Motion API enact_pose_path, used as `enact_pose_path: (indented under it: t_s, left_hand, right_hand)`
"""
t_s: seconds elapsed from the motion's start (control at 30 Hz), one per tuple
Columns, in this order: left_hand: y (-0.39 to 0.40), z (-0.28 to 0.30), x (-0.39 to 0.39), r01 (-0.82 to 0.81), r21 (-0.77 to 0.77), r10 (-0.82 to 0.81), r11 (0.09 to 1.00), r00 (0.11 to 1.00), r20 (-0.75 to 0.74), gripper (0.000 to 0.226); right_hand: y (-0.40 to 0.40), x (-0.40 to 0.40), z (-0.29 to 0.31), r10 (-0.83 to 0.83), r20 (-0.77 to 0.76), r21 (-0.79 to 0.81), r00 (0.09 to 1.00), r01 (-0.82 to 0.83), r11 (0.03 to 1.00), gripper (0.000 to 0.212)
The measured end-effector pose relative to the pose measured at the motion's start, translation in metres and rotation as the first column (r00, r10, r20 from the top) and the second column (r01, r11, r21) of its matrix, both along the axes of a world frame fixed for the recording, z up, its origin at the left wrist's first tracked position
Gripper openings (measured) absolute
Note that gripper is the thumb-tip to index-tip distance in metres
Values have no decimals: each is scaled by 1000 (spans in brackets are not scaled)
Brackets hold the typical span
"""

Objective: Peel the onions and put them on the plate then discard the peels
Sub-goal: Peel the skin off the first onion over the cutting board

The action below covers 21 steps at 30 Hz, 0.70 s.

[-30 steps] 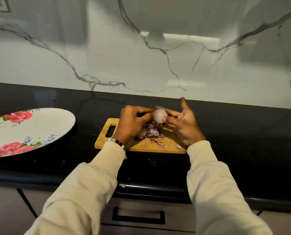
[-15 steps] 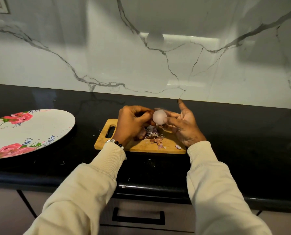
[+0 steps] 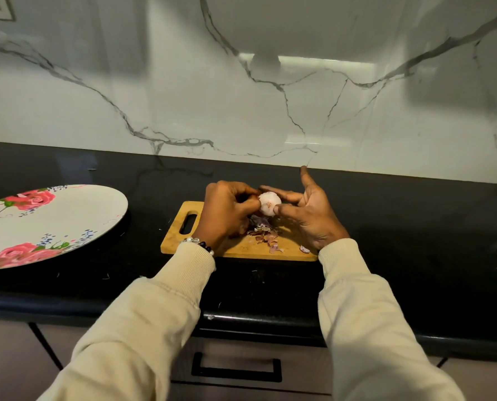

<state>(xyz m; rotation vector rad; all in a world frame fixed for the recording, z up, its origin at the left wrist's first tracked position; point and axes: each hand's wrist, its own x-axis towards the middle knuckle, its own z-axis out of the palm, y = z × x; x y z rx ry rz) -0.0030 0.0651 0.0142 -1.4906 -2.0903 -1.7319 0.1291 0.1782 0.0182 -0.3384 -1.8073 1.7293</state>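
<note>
Onion point(image 3: 269, 204): I see 1 pale, peeled bulb held above the wooden cutting board point(image 3: 235, 250).
Left hand point(image 3: 227, 211): curled fingers pinch the onion's left side.
Right hand point(image 3: 308, 215): thumb and fingers grip its right side; index finger points up.
Peels point(image 3: 263, 231): heaped on the board beneath.
Plate point(image 3: 67, 221): floral, well left on the black counter point(image 3: 415, 241).

Pale pink onion point(image 3: 269, 203), rose-patterned white plate point(image 3: 67, 224) (blue specks), black counter point(image 3: 415, 241)
</note>
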Motion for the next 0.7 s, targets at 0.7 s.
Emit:
enact_pose_path:
  t_s: [0.7]
  left_hand:
    - [2,0,5,144,202,-210,969,911,355,21]
  right_hand:
    - [2,-4,0,-39,-182,-122,982,17,992,102]
